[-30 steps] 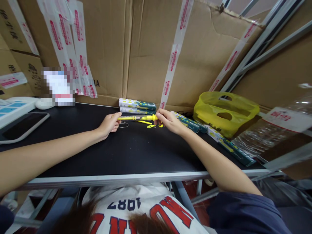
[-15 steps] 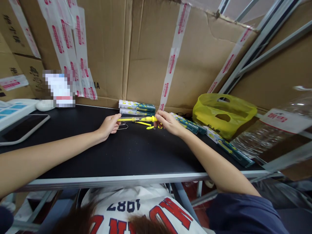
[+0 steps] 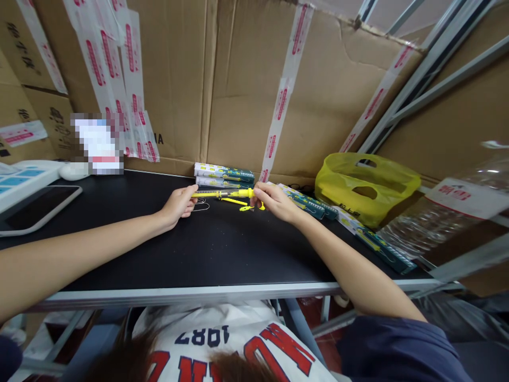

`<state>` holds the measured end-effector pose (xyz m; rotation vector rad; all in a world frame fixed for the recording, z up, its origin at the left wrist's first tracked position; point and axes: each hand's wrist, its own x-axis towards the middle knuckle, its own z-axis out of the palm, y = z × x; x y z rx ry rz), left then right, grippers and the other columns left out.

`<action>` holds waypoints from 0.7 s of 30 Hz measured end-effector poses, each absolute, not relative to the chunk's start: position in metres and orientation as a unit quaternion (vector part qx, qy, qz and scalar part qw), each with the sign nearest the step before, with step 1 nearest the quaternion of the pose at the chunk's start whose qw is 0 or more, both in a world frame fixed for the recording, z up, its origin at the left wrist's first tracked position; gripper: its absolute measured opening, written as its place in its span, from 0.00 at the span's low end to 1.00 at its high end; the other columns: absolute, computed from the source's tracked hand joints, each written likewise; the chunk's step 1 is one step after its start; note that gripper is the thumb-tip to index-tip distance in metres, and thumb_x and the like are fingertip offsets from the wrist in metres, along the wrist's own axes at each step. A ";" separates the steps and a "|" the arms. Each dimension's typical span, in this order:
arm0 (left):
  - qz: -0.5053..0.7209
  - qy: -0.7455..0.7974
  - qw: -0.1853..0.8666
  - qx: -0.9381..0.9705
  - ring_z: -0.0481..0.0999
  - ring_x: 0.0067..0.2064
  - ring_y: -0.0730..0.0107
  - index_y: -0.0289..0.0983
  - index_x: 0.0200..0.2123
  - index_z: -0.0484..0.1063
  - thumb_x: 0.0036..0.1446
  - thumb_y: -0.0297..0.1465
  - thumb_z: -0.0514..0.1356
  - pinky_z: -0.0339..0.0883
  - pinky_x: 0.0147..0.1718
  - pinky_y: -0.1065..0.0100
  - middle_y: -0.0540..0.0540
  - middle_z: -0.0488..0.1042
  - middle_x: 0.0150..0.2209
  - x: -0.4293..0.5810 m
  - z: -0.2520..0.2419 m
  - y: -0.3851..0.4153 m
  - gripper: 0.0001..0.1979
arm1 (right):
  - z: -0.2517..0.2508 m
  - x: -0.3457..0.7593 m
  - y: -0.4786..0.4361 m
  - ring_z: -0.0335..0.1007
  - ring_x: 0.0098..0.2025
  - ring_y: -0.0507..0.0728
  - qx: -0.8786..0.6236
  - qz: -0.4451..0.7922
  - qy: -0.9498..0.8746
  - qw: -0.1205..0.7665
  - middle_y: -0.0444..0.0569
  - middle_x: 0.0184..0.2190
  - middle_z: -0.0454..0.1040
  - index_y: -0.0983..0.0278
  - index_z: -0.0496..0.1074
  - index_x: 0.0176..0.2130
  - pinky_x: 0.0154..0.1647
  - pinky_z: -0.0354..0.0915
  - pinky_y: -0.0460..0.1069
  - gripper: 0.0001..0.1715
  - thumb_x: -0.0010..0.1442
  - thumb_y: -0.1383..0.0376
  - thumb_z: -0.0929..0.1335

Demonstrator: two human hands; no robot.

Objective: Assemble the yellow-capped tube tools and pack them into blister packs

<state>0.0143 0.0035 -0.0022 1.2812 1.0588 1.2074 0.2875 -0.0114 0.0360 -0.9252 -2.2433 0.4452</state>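
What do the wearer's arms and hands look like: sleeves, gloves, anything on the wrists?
Left hand and right hand are bare, with no gloves and no rings, watch or bands that show. Both forearms are uncovered. A dark navy sleeve covers the right upper arm. The shirt below is white with red block letters and "1982" in navy.
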 end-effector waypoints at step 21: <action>0.509 0.434 0.508 0.543 0.47 0.14 0.84 0.37 0.22 0.58 0.61 0.38 0.54 0.41 0.11 0.79 0.58 0.49 0.16 0.014 -0.004 0.004 0.18 | 0.032 0.286 -0.009 0.62 0.22 0.49 -0.376 0.201 -0.846 0.320 0.47 0.21 0.70 0.65 0.65 0.22 0.25 0.59 0.45 0.35 0.66 0.46 0.54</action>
